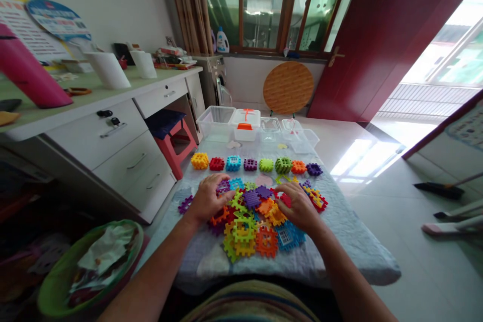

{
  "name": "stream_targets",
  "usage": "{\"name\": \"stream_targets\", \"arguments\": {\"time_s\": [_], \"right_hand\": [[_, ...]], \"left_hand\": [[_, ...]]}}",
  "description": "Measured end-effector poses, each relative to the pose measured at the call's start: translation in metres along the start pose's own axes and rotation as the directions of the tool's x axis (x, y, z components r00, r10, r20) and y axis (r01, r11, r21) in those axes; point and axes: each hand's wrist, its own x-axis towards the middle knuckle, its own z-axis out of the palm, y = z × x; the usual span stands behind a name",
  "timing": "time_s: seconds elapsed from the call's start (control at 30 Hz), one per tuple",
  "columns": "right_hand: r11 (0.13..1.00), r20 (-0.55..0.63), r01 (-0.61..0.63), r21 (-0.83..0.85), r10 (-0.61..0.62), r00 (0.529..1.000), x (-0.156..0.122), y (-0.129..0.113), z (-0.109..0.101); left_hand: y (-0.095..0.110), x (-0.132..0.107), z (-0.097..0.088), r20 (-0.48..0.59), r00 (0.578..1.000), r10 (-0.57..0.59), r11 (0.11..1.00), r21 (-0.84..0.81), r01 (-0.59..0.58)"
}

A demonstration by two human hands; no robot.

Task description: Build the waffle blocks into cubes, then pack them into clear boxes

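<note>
A heap of loose plastic building panels with notched edges (pixel 244 226) lies in front of me, in several colours. My left hand (pixel 211 197) rests over the heap's left side, fingers apart, beside a purple panel (pixel 222 187) and an orange one (pixel 219 216). On the right, my right hand (pixel 296 204) spreads over the heap near a red panel (pixel 284 199). Neither hand visibly holds anything. Purple panels (pixel 251 199) lie between the hands. Behind the heap runs a row of stacked or joined panel blocks sorted by colour, from a yellow block (pixel 199 161) to a dark purple block (pixel 314 169).
Clear plastic bins (pixel 216 123) and a white lidded box with an orange latch (pixel 247 126) stand at the table's far end. A green waste basket (pixel 49 282) is at lower left. A desk (pixel 113 153) and a red stool (pixel 175 148) flank the left side.
</note>
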Motion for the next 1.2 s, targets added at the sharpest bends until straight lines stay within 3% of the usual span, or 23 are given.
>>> {"name": "stream_targets", "arguments": {"time_s": [0.1, 0.17, 0.27, 0.4, 0.53, 0.7, 0.83, 1.0, 1.2], "right_hand": [[0.99, 0.139, 0.142, 0.026, -0.144, 0.98, 0.017, -0.017, 0.007], [0.984, 0.197, 0.177, 0.021, -0.178, 0.964, 0.026, -0.024, 0.016], [0.982, 0.268, 0.186, -0.015, -0.175, 0.947, 0.036, -0.028, 0.028], [0.977, 0.315, 0.205, -0.051, -0.179, 0.932, 0.043, -0.031, 0.036], [0.982, 0.31, 0.19, -0.004, -0.179, 0.934, 0.051, -0.031, 0.023], [0.987, 0.307, 0.115, 0.112, -0.145, 0.941, 0.067, -0.009, -0.005], [0.987, 0.456, 0.119, 0.107, -0.155, 0.876, 0.073, 0.01, -0.003], [0.98, 0.544, 0.181, 0.083, -0.197, 0.815, 0.078, 0.016, 0.008], [0.993, 0.69, 0.115, 0.001, -0.084, 0.719, 0.085, 0.008, 0.001]], "left_hand": [[-0.027, 0.001, -0.008, -0.143, 0.986, -0.087, 0.985, 0.134, 0.107], [-0.042, -0.001, -0.011, -0.19, 0.968, -0.161, 0.966, 0.172, 0.195], [-0.056, -0.007, -0.012, -0.189, 0.943, -0.274, 0.942, 0.145, 0.303], [-0.059, -0.012, -0.008, -0.126, 0.932, -0.341, 0.935, 0.06, 0.35], [-0.061, -0.013, -0.003, -0.144, 0.941, -0.307, 0.946, 0.061, 0.318], [-0.064, -0.013, 0.001, -0.152, 0.956, -0.251, 0.959, 0.096, 0.267], [-0.064, -0.013, 0.002, -0.159, 0.963, -0.217, 0.96, 0.143, 0.239], [-0.067, -0.012, 0.005, -0.15, 0.971, -0.187, 0.956, 0.199, 0.216], [-0.074, -0.013, 0.009, -0.164, 0.973, -0.161, 0.959, 0.209, 0.194]]}}
